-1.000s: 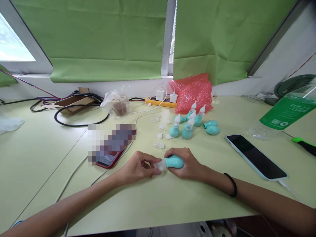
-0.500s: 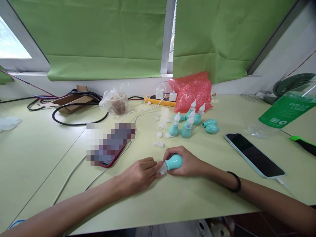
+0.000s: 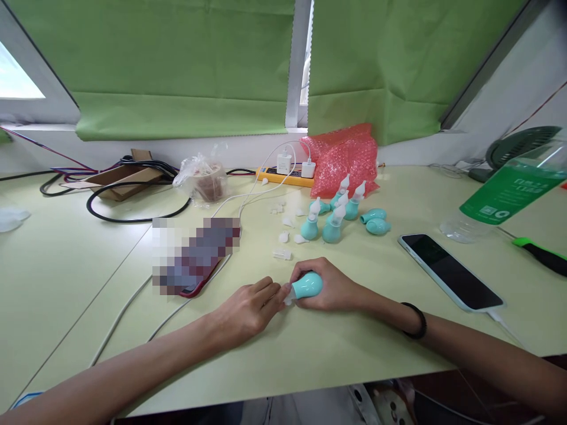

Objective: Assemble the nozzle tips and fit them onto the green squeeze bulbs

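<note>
My right hand is closed round a teal squeeze bulb, its neck turned to the left. A translucent plastic tip sits at the bulb's neck, pinched in the fingers of my left hand. Those fingers partly hide the tip, so I cannot tell how deep it sits. Beyond my hands stand several teal bulb nasal aspirators with clear pointed tips. Two loose teal bulbs lie to their right. Small translucent plastic parts are scattered to their left.
A pixelated phone lies left, by white cables; another phone charges at right. A green-labelled bottle leans in at far right. At the back are a power strip, red bubble wrap, a wrapped tape roll and a cardboard box.
The view has shifted slightly. My left fingers have moved closer to the bulb's neck, and less of the translucent tip shows. Both hands keep their hold.
</note>
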Demonstrator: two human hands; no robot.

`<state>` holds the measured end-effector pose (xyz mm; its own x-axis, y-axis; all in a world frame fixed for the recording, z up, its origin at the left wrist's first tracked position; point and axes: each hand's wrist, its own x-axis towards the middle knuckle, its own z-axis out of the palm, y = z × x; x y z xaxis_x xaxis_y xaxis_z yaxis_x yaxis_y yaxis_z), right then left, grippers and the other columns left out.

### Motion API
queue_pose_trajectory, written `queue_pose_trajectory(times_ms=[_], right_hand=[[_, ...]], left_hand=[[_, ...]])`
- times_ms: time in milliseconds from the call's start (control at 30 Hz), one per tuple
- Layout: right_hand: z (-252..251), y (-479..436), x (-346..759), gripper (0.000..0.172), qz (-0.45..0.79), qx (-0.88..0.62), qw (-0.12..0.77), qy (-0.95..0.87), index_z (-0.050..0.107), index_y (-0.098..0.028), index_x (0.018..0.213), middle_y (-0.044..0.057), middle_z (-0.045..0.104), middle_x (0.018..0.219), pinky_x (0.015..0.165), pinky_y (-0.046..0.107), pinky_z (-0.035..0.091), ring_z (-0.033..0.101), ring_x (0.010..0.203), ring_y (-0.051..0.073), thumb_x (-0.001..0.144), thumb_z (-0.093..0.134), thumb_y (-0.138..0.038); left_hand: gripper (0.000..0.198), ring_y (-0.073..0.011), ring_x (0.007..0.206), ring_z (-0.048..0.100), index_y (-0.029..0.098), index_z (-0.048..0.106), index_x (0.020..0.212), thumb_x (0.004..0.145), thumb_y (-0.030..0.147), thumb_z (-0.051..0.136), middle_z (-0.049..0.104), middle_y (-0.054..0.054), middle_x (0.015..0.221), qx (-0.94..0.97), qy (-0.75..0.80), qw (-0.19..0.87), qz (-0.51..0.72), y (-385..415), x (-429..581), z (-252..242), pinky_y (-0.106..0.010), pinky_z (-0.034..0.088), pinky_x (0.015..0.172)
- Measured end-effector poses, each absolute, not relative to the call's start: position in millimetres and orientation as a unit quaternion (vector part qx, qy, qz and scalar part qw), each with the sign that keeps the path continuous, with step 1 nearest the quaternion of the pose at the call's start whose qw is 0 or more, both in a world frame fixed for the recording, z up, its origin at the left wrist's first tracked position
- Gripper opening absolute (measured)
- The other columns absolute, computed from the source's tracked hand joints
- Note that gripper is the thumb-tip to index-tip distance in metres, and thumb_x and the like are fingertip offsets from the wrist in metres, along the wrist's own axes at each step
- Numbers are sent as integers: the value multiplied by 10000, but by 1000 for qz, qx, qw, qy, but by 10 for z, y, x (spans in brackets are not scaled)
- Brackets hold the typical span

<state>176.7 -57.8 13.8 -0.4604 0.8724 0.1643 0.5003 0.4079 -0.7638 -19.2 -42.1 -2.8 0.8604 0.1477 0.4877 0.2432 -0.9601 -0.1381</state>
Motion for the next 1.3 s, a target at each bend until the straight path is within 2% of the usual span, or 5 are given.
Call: queue_pose_trajectory(times_ms=[433, 867, 1000, 1133, 1300], right_hand=[[156, -538, 1817, 254, 396, -406, 304, -765, 583, -154, 761, 3, 589, 723, 615, 230, 438, 543, 674, 131, 565, 678, -284], [149, -559, 1811, 274, 374, -409, 297, -778, 610, -162, 782, 13, 608, 749, 628, 229, 435, 553, 694, 144, 560, 680, -308], [151, -576, 1818, 240, 373, -397, 311, -779, 600, -156, 753, 13, 602, 735, 632, 229, 432, 550, 685, 140, 559, 681, -271], [137, -591, 1803, 223, 357, -412, 369, -753, 580, -154, 746, 16, 591, 737, 633, 233, 428, 537, 688, 139, 582, 667, -276], [96, -569, 1776, 210, 307, -487, 481, -661, 530, -166, 761, -1, 545, 683, 591, 231, 425, 513, 633, 127, 646, 614, -320]], left_hand=[[384, -188, 714, 535, 107, 492, 1077, 723, 254, 521, 592, -107, 800, -940, -128, -144, -280, -266, -233, 273, -293, 433, 602], [315, -239, 893, 525, 197, 604, 936, 694, 360, 484, 606, -61, 877, -917, -372, -32, -139, 391, 363, 660, -315, 413, 696], [252, -274, 723, 574, 154, 643, 740, 591, 347, 581, 616, -77, 678, -902, -411, -64, -118, 514, 451, 587, -371, 423, 624], [138, -244, 673, 594, 150, 625, 643, 521, 214, 621, 624, -54, 633, -887, -424, -126, -134, 565, 393, 511, -330, 440, 598], [214, -178, 724, 623, 116, 579, 835, 680, 259, 542, 663, -76, 815, -852, -420, -227, -214, 380, 174, 567, -266, 483, 632]])
